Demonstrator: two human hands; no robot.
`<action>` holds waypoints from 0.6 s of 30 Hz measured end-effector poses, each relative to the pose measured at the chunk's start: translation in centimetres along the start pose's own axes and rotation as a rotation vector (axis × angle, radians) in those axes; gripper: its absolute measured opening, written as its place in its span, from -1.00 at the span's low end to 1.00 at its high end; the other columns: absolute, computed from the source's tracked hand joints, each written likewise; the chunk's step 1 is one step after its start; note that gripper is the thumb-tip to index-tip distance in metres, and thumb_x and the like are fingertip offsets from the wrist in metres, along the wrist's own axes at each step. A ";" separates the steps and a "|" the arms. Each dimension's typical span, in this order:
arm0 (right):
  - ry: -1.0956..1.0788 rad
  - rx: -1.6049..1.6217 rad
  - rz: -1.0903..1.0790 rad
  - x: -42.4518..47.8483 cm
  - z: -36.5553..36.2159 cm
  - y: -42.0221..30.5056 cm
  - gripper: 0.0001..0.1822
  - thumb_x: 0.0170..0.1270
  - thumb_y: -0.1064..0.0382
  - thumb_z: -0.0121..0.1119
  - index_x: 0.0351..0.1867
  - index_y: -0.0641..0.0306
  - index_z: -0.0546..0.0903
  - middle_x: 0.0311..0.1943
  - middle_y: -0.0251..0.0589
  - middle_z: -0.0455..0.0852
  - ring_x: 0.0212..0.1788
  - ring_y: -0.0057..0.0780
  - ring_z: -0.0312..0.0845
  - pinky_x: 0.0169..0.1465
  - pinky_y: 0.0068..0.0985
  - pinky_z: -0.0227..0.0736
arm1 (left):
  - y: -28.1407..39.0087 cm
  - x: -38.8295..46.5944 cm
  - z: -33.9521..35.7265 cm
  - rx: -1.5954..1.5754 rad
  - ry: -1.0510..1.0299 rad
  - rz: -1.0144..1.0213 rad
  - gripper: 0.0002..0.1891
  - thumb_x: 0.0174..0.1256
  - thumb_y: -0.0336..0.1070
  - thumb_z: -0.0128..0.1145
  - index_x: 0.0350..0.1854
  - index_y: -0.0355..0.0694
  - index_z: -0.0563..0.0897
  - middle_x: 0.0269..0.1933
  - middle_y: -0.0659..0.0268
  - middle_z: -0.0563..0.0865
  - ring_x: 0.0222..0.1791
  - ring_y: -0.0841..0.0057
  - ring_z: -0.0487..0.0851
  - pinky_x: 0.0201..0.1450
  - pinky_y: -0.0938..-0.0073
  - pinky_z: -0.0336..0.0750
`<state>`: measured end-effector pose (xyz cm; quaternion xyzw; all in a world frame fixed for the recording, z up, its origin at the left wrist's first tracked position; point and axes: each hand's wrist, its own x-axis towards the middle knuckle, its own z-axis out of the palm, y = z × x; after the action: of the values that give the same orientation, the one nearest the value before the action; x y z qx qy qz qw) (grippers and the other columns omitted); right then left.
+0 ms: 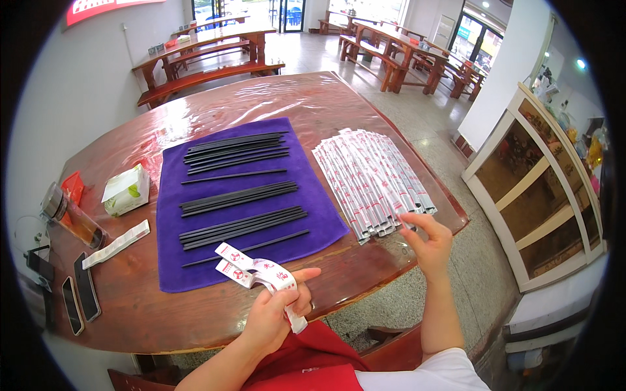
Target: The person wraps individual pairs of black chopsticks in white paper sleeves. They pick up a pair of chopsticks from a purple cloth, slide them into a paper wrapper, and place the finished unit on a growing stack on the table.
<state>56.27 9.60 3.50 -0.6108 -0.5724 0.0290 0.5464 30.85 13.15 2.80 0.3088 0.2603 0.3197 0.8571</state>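
My left hand (281, 310) grips a few white paper chopstick sleeves (274, 273) with red print, curled over and looking flat. They overhang the near edge of a purple cloth (323, 220). Black chopsticks (239, 195) lie crosswise on that cloth in several groups, with single ones apart from the groups. To the right is a fanned pile of wrapped chopstick packets (364, 181), white and silvery with red print. At the pile's near right end, my right hand (433, 239) pinches the end of one packet between thumb and forefinger.
On the table's left (132, 313) are a tissue box (126, 190), a red plastic holder (73, 188), a bottle of brown liquid (73, 215), a long white packet (116, 244) and two phones (87, 286) (73, 305). A cream cabinet (533, 195) stands right; wooden tables and benches (391, 58) are behind.
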 end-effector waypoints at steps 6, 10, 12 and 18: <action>0.004 -0.439 -0.158 2.1 0.6 1.1 -0.72 -0.17 0.28 0.27 -0.31 0.20 0.60 -0.44 -0.26 0.54 -0.34 -0.36 0.42 -0.22 -0.50 0.28 | 0.5 -0.2 0.3 -0.033 0.023 -0.016 -0.66 0.24 -0.32 -0.25 -0.02 -0.41 0.38 -0.41 0.19 0.53 -0.45 0.44 0.45 -0.35 0.46 0.36; -0.040 -0.305 -0.128 1.3 2.2 -1.6 -0.76 -0.13 0.29 0.24 -0.35 0.24 0.56 -0.44 -0.27 0.46 -0.34 -0.36 0.37 -0.24 -0.49 0.28 | 1.1 0.0 1.2 -0.088 0.088 0.024 -0.67 0.31 -0.22 -0.22 -0.06 -0.37 0.41 -0.15 0.07 0.55 -0.21 0.28 0.54 -0.11 0.31 0.45; -0.220 0.008 -0.045 0.0 3.6 -3.3 -0.84 -0.09 0.32 0.18 -0.42 0.28 0.53 -0.47 -0.26 0.48 -0.38 -0.42 0.40 -0.29 -0.54 0.30 | 1.0 0.4 1.2 -0.151 0.087 0.112 -0.68 0.31 -0.18 -0.20 -0.11 -0.34 0.43 -0.09 0.08 0.53 -0.13 0.27 0.53 -0.01 0.27 0.42; -0.510 0.309 0.163 -3.1 8.3 -7.9 -0.83 -0.08 0.35 0.23 -0.42 0.30 0.52 -0.52 -0.29 0.52 -0.49 -0.59 0.44 -0.43 -0.65 0.35 | 0.6 0.9 0.4 -0.154 0.133 0.281 -0.69 0.28 -0.17 -0.13 -0.16 -0.35 0.47 -0.18 0.17 0.56 -0.16 0.44 0.52 -0.03 0.39 0.41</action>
<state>44.45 10.61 3.83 -0.5374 -0.6291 0.3116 0.4673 31.44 13.98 3.31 0.2537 0.2453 0.4750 0.8061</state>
